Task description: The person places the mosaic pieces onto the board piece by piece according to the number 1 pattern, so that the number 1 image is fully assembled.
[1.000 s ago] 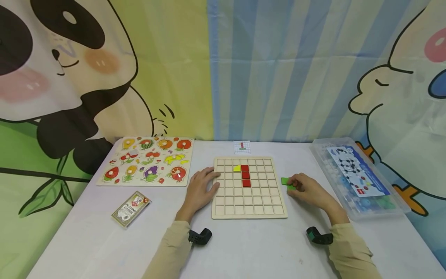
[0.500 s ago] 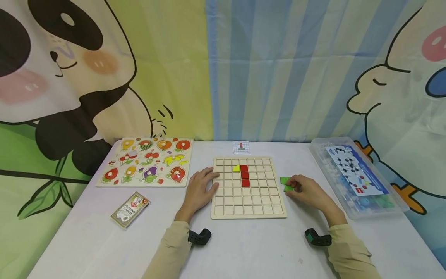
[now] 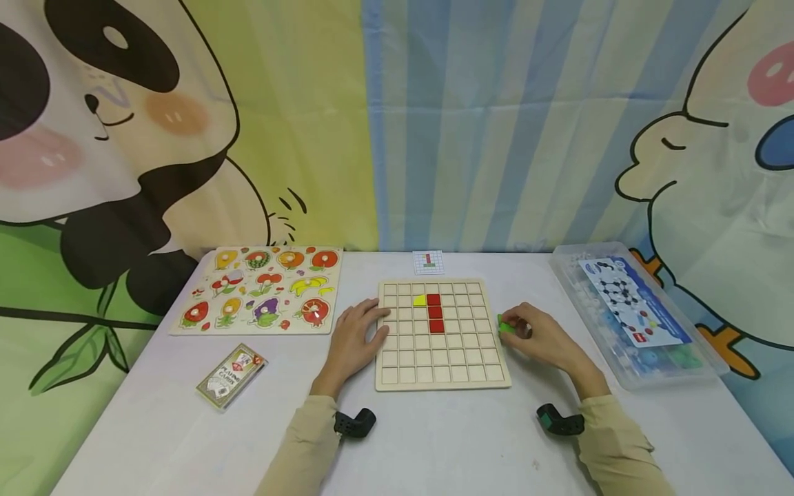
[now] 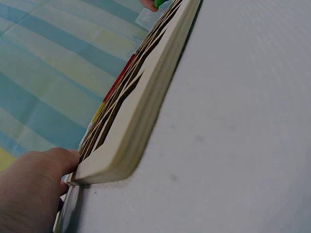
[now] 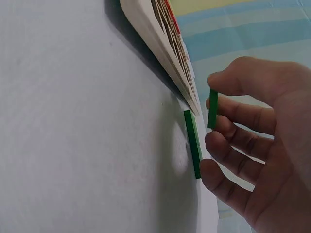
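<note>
A pale wooden grid board lies on the table, holding a column of red square tiles and a small yellow piece with a cut corner beside the top one. My left hand rests at the board's left edge, fingers relaxed and touching the rim. Just off the right edge, my right hand pinches a green tile between thumb and fingertips, lifted above the table. Beneath it, more green tiles lie flat, mostly hidden by the hand in the head view.
Behind the board lies a small pattern card. A fruit puzzle board is at the back left, with a boxed deck of playing cards in front of it. A clear plastic case stands at the right, and a printed curtain hangs behind.
My right hand has moved slightly left toward the board and lifted a green tile from the table. The left hand has stayed at the board's edge.
</note>
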`<state>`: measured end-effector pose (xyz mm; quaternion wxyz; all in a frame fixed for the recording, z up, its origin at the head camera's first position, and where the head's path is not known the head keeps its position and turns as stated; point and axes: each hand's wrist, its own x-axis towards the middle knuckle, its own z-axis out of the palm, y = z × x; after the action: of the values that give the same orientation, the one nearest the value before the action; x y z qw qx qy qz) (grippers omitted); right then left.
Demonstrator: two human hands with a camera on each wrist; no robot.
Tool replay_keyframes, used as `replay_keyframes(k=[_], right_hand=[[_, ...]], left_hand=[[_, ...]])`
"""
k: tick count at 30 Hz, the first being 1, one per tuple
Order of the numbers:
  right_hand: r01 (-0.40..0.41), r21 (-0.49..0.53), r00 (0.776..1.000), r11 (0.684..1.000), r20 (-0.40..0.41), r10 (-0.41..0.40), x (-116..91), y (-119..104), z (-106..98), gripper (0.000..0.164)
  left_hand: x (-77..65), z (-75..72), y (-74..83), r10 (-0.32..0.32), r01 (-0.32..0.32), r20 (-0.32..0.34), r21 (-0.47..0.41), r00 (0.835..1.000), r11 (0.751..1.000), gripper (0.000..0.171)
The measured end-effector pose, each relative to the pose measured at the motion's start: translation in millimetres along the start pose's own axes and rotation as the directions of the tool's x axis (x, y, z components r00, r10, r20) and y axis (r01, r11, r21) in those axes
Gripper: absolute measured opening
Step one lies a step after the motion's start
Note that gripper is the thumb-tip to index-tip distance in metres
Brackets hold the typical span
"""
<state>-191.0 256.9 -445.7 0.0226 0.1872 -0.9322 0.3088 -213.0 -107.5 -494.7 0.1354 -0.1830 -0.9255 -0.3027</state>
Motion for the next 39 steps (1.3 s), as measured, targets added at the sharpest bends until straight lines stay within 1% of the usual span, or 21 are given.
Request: replay_keyframes(k=[8, 13, 22, 29, 39], right_hand=[[-0.015, 0.045, 1.0, 0.999, 0.024, 0.014, 5.2, -12.1, 6.7, 0.028], [-0.008, 0.058, 0.999, 0.998, 0.038, 0.006, 8.3, -18.5, 11.6, 0.028], [0.036, 0.076, 0.998, 0.996, 0.042, -0.039, 14.9, -29.8, 20.9, 0.027], [0.041, 0.085, 0.998, 0.996, 0.045, -0.045, 19.3, -41.0, 29.3, 0.027], [0.11, 0.068, 0.991, 0.992, 0.067, -0.115, 27.5, -53.9, 37.2, 0.026]], left_hand=[[0.4, -0.3, -0.3, -0.011, 0.011, 0.012, 0.0, 1.0, 1.0, 0.033], [0.4, -1.2, 0.3, -0.013, 0.013, 0.015, -0.007, 1.0, 1.0, 0.033], [0.3, -1.7, 1.6, -0.022, 0.022, 0.013, 0.0, 1.0, 1.0, 0.032], [0.0, -1.1, 1.2, -0.022, 0.022, 0.009, 0.004, 1.0, 1.0, 0.032], [-0.2, 0.5, 0.5, -0.019, 0.019, -0.002, 0.007, 1.0, 1.0, 0.031]])
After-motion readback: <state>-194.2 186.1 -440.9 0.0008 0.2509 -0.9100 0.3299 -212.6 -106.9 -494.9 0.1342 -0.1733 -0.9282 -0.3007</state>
